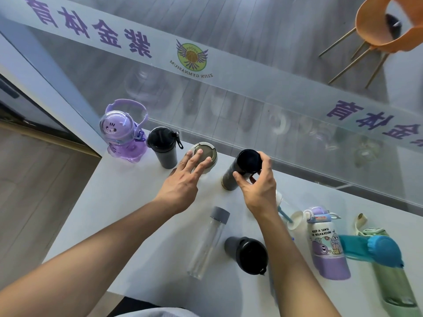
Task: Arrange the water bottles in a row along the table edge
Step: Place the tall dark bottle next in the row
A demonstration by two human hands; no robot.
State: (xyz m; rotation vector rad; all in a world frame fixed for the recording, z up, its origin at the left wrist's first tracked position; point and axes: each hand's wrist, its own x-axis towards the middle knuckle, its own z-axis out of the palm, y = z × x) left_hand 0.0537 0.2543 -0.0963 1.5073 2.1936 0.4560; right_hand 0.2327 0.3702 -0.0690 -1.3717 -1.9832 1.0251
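Along the far edge of the white table [128,202] stand a purple cartoon bottle [122,133], a grey bottle with a black lid [163,147] and a beige-lidded bottle [206,152]. My left hand [185,179] rests flat, fingers spread, on the beige lid. My right hand [258,186] grips a dark tall bottle [240,170] just below its black cap, right of the beige one. Nearer me stand a clear bottle with a grey cap [209,243], a dark grey cup with a black lid [248,255], a lilac printed bottle [327,243], a teal bottle [370,248] and a green bottle [393,284].
A glass wall with a frosted band and purple lettering [229,72] rises directly behind the table's far edge. A white and blue item [290,218] lies partly hidden behind my right wrist. An orange chair [380,30] stands beyond the glass. Wooden floor [34,179] lies left of the table.
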